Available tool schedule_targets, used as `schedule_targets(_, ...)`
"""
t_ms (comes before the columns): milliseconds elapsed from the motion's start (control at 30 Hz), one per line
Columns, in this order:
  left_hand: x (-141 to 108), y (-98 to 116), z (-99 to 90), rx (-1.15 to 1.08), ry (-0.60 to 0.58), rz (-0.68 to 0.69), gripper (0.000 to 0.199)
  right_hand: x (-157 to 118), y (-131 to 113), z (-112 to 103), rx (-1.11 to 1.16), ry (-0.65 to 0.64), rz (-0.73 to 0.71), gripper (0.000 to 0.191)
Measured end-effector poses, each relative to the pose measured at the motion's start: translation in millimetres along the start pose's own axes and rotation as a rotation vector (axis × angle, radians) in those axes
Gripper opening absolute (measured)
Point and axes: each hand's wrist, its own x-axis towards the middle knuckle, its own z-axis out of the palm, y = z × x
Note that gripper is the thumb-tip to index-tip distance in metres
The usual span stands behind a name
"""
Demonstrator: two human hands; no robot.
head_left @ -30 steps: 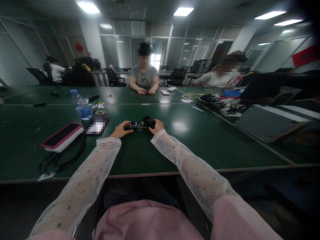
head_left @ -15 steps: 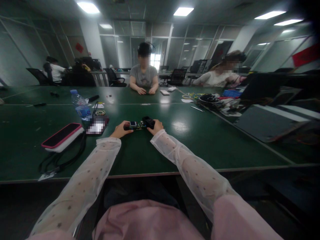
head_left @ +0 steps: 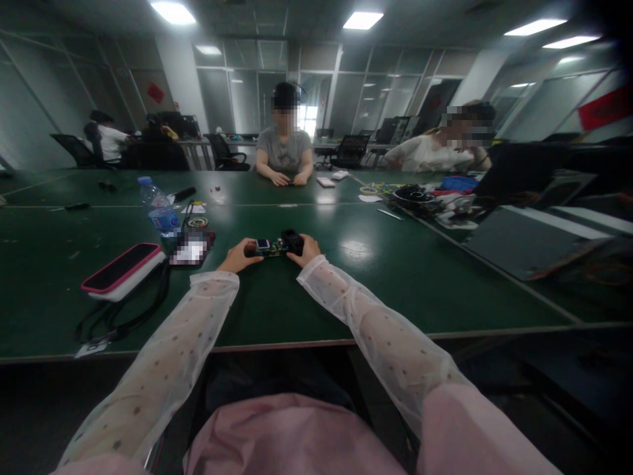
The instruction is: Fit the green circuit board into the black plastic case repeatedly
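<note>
My left hand [head_left: 239, 256] is closed on the left end of a green circuit board [head_left: 271, 248], which carries a small screen [head_left: 262, 244] with a pale frame. At the board's right end my right hand [head_left: 307, 249] is closed around a black boxy part [head_left: 291, 240]. The board and the black part meet between my hands, just over or on the green table [head_left: 306, 303]. I cannot tell whether the two are joined. My fingertips on the far side are hidden.
To the left lie a pink-edged white case [head_left: 123, 269], black straps [head_left: 133, 316], a phone [head_left: 192, 248] and a water bottle [head_left: 157, 208]. Cables and a headset [head_left: 410, 195] are piled at right, near grey computer cases [head_left: 534, 241]. A person [head_left: 284, 148] sits opposite; another [head_left: 435, 150] sits at right.
My right hand has shifted slightly left, and the black part has turned a little against the board. My left hand stays put. The person at right has raised a hand towards the head.
</note>
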Motion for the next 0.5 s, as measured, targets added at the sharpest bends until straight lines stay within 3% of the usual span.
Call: schedule_targets(500,-1.5,4.6,-0.5,0.011,0.0,0.0,0.059,-1.1,-3.3,-2.8,-0.028,-0.006,-0.018,0.076)
